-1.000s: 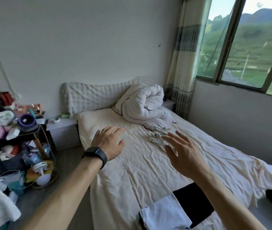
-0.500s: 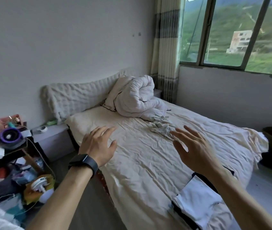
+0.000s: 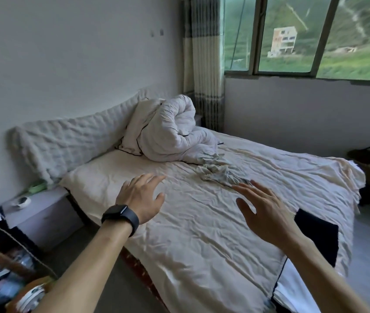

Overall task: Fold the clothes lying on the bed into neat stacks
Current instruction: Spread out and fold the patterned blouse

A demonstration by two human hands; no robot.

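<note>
Both hands, left point(image 3: 142, 197) and right point(image 3: 264, 213), hover over the bed point(image 3: 190, 233), fingers spread, short of the crumpled cloth point(image 3: 218, 171).

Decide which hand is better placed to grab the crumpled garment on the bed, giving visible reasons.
Right, probably. The right hand, open, has fingertips nearly at the crumpled garment; the left hand, also open, hovers farther away.
</note>
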